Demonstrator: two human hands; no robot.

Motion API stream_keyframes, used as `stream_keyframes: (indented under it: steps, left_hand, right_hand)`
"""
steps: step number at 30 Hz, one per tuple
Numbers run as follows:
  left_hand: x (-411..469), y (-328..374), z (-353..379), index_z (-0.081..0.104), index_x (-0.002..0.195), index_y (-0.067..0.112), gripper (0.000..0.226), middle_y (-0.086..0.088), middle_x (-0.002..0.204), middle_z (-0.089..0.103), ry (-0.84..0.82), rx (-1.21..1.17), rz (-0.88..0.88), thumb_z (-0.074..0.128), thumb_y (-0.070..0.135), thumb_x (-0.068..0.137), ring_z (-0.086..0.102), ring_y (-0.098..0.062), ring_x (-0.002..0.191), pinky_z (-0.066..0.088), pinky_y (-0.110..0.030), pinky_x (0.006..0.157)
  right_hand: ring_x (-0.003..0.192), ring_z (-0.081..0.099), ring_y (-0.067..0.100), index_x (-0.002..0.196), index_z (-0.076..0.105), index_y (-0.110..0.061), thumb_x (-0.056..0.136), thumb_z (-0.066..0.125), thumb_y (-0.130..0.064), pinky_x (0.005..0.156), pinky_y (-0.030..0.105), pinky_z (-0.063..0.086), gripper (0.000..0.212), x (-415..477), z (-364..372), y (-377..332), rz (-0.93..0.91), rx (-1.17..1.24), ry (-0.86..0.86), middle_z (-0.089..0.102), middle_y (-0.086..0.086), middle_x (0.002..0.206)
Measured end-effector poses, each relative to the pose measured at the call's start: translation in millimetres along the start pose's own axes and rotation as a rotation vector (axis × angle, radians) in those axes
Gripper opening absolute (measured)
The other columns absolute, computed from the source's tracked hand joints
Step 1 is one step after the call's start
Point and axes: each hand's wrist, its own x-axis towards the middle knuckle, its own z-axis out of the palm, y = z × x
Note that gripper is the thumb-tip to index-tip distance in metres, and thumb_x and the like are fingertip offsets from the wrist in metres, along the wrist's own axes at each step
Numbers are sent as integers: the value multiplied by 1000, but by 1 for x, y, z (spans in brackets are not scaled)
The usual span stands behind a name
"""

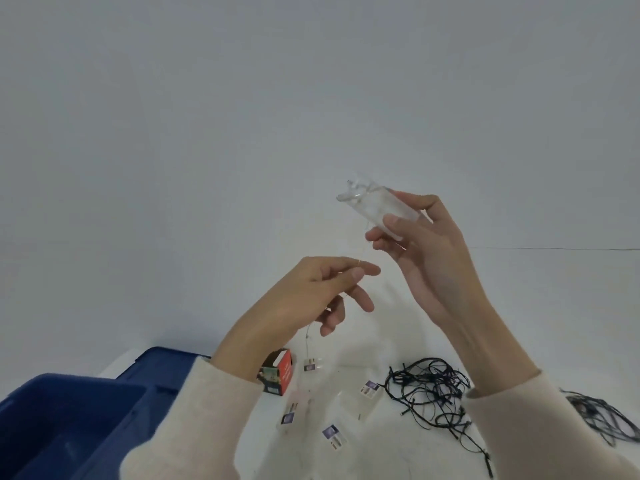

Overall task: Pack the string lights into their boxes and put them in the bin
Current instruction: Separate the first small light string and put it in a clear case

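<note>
The right hand (426,258) held a small clear box (377,206) up and tilted, probably so the fine light strand could be fed inside. Its grip was closed round the box, thumb on the near face and fingers behind. Below and to the left of that grip, the left hand (311,292) pinched the thin wire (307,336) between thumb and forefinger, the other fingers loosely spread. Both forearms angled upward. The blue bin (69,410) sat well below the left grip. Black string lights (426,386) lay on the tabletop (346,377) under the right.
</note>
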Motion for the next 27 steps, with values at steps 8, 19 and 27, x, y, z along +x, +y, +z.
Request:
stream_keyframes:
  steps: [8,19,27]
  left_hand:
    - [-2,2,23,64,113,30,25,9,71,69,54,654,99,47,29,96,44,-2,41,38,-14,49]
    - [18,30,23,68,96,30,19,12,75,65,222,879,469,49,30,94,52,3,61,41,-25,63]
    - [54,5,22,72,92,16,21,-7,71,62,11,183,252,54,7,91,40,-15,53,35,-15,46]
  right_hand:
    - [69,58,17,100,58,-22,86,64,-5,71,25,46,23,-8,-39,-5,-79,-515,86,71,6,87]
    - [92,67,21,95,62,-20,83,67,-2,83,37,52,23,-34,-67,-4,59,-780,-96,71,1,98]
    - [77,67,26,92,58,-7,67,71,6,77,25,51,32,-42,-74,-18,258,-273,-148,71,17,86]
